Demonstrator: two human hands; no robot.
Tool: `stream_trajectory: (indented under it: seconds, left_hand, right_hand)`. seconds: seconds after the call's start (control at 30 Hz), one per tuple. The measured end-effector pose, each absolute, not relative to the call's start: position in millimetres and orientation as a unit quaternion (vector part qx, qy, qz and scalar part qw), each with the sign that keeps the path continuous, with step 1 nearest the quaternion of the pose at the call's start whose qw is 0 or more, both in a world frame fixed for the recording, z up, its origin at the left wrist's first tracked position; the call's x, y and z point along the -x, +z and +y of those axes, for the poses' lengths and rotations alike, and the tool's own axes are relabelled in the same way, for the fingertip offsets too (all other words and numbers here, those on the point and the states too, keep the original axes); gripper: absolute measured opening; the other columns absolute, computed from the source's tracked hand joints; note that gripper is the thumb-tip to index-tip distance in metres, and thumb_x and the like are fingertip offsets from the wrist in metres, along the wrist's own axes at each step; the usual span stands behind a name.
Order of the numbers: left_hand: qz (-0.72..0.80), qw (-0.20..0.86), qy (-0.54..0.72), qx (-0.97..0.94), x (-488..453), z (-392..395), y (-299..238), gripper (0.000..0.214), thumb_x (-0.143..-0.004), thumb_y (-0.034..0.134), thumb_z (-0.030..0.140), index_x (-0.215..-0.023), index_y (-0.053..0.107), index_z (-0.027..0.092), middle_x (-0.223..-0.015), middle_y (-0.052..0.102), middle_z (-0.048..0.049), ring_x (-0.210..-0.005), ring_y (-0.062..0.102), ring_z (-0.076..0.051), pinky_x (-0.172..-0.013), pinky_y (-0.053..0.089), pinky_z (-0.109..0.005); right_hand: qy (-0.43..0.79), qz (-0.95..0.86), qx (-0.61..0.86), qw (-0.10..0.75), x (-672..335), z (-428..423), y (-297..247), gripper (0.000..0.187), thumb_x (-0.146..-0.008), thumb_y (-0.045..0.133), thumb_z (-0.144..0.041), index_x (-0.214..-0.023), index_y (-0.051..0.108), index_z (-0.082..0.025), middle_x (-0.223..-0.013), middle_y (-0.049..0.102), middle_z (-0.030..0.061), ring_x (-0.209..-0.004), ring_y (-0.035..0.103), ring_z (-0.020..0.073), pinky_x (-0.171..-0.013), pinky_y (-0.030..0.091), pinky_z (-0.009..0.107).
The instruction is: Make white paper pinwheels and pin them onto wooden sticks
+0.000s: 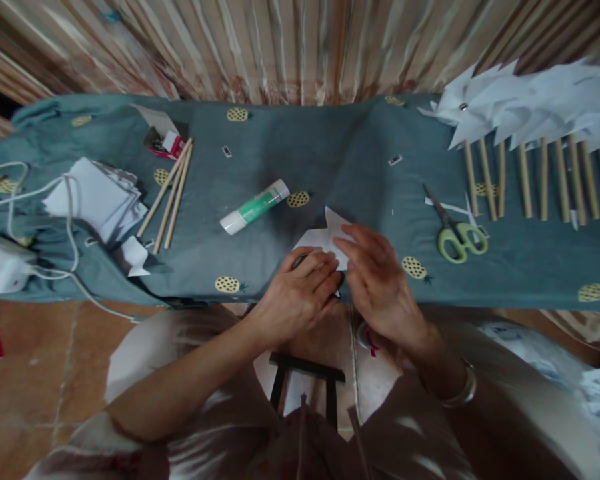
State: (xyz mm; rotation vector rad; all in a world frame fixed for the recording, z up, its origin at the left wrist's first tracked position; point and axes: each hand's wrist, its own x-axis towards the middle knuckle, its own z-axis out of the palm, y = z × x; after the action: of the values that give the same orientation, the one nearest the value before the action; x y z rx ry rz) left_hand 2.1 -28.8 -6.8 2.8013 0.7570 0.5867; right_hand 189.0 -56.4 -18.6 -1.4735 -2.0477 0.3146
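A white paper pinwheel piece [314, 239] with a raised pointed flap lies near the table's front edge. My left hand [300, 287] is closed over its near side, its fingers bent and covering part of the sheet. Against the flap on the right are the fingertips of my right hand [375, 280]; these fingers are apart, bent a little and slightly blurred. My palms hide the lower part of the paper. Beyond my left hand lies a green and white glue stick [255, 207], with neither hand on it.
Green-handled scissors [461, 241] lie at right beside paper scraps. Several finished pinwheels [510, 100] on sticks fill the back right. At left are loose wooden sticks [173, 193], a small red box [167, 140], stacked paper [93, 193] and a white cable [70, 227].
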Motion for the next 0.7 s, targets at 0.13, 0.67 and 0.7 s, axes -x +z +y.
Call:
stream_trajectory:
  seconds: [0.13, 0.67, 0.7]
  left_hand:
    - [0.257, 0.085, 0.195, -0.943, -1.9, -28.8, -7.5, 0.026, -0.095, 0.055, 0.025, -0.114, 0.064, 0.010, -0.121, 0.070, -0.0123, -0.118, 0.059, -0.025, -0.106, 0.042, -0.047]
    - [0.266, 0.123, 0.194, -0.936, -2.6, -22.4, -3.6, 0.032, -0.095, 0.057, 0.034, -0.118, 0.064, 0.012, -0.114, 0.072, -0.0099, -0.121, 0.057, -0.026, -0.110, 0.037, -0.051]
    - [0.268, 0.123, 0.193, -0.936, -3.8, -21.7, -3.5, 0.029, -0.094, 0.058, 0.030, -0.117, 0.064, 0.013, -0.112, 0.073, -0.0093, -0.120, 0.057, -0.026, -0.110, 0.037, -0.050]
  right_hand:
    - [0.090, -0.724, 0.608, 0.313, -198.7, -45.3, -23.1, 0.039, -0.095, 0.043, -0.019, -0.131, 0.056, -0.017, -0.135, 0.060, 0.0172, -0.128, 0.055, 0.0307, -0.106, 0.047, 0.055]
    - [0.245, -0.581, 0.709, 0.316, -219.2, -36.0, -2.6, 0.029, -0.080, 0.062, -0.029, -0.106, 0.071, -0.018, -0.075, 0.075, 0.0043, -0.062, 0.068, 0.0187, -0.061, 0.052, 0.032]
    - [0.256, -0.571, 0.714, 0.315, -221.1, -40.3, -1.4, 0.029, -0.079, 0.062, -0.029, -0.104, 0.071, -0.018, -0.073, 0.075, 0.0040, -0.060, 0.067, 0.0186, -0.059, 0.052, 0.032]
